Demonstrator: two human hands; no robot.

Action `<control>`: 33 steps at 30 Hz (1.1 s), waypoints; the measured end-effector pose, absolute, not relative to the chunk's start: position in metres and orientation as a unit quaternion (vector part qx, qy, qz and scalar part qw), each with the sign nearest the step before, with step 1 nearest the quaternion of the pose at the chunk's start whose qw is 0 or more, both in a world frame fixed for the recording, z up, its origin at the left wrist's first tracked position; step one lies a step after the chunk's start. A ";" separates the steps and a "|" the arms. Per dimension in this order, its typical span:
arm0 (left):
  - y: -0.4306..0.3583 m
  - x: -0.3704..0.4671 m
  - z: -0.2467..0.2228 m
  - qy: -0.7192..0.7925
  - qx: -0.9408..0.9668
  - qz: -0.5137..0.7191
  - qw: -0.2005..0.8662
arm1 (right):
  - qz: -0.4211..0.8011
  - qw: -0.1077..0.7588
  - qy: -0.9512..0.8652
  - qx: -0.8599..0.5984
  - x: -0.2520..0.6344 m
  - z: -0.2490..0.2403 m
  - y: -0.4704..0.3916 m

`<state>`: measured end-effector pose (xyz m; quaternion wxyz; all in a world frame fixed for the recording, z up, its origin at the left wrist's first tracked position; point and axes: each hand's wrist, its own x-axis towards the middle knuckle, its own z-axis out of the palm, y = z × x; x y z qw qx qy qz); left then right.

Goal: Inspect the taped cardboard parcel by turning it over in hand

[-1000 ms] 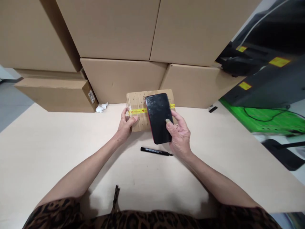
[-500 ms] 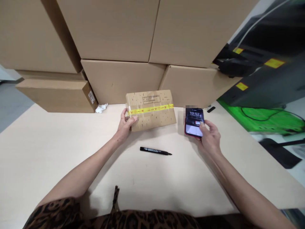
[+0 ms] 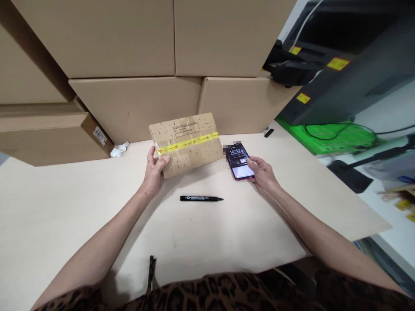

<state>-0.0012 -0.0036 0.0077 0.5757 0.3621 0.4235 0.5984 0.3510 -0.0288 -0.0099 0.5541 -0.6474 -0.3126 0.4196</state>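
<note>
My left hand (image 3: 154, 172) grips the left edge of a small cardboard box (image 3: 194, 157), thumb on its front face. Yellow tape with red print runs across the box, below a printed black frame of text; the box is tilted, its face toward me. In my right hand (image 3: 263, 172) is a smartphone (image 3: 238, 164) with a red edge, its lit screen reading 10:52 and my thumb on the screen's right side. The phone's upper left corner is close to the box's right edge. A black marker (image 3: 201, 198) lies uncapped on the table below the box.
Large cardboard boxes (image 3: 132, 103) are stacked along the back of the pale table (image 3: 97, 203). A crumpled white tissue (image 3: 119, 150) and a black marker cap (image 3: 269, 132) lie near them. At the right are a bright green surface (image 3: 301, 134) with a cable and dark grey equipment (image 3: 324, 95).
The view has turned to the right, so everything appears further left. The phone has come nearer to the box, and the box is tipped slightly more. Both hands keep their grip.
</note>
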 end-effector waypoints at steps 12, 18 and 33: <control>-0.003 0.000 0.009 0.423 0.359 0.594 0.583 | 0.293 0.339 -0.482 -0.753 0.357 0.000 -0.037; -0.002 0.000 0.011 0.422 0.359 0.589 0.589 | 0.163 0.063 -0.582 -0.794 0.325 0.020 -0.047; 0.001 -0.004 0.014 0.376 0.341 0.618 0.601 | 0.095 0.261 -0.675 -0.683 0.335 0.005 -0.035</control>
